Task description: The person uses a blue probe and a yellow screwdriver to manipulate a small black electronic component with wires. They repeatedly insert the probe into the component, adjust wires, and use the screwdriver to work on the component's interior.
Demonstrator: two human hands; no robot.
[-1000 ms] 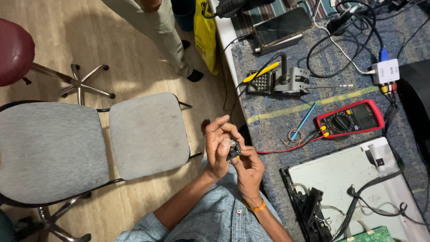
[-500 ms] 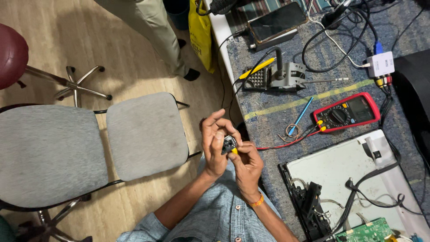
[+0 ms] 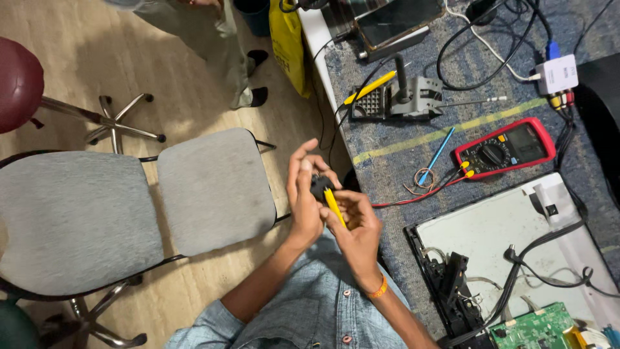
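Hands: both raised together off the tabletop's edge, above the lap, just beside the grey chair [image 3: 213, 187].
Left hand [image 3: 303, 194]: fingers curled round a small black part [image 3: 319, 186], gripping it from the left.
Right hand [image 3: 355, 226]: closed on a yellow tool [image 3: 334, 205], its tip laid against the black part.
Black part: held between the two hands, partly hidden by fingers; its kind cannot be told.
Tabletop [image 3: 387, 139]: covered with a blue-grey mat, to the right of the hands.
Multimeter [image 3: 505, 147]: red case, lying flat; its red lead [image 3: 413, 197] runs toward the hands.
Blue pen [image 3: 436, 155]: just left of the multimeter.
Soldering stand [image 3: 413, 97]: grey, near the far edge, beside a black grid block [image 3: 369, 103].
White panel [image 3: 516, 232]: at right, cables across it; green circuit board [image 3: 536, 326] at its near corner.
Floor: wood, red stool [image 3: 19, 84] at far left, another person's legs [image 3: 219, 39] at top.
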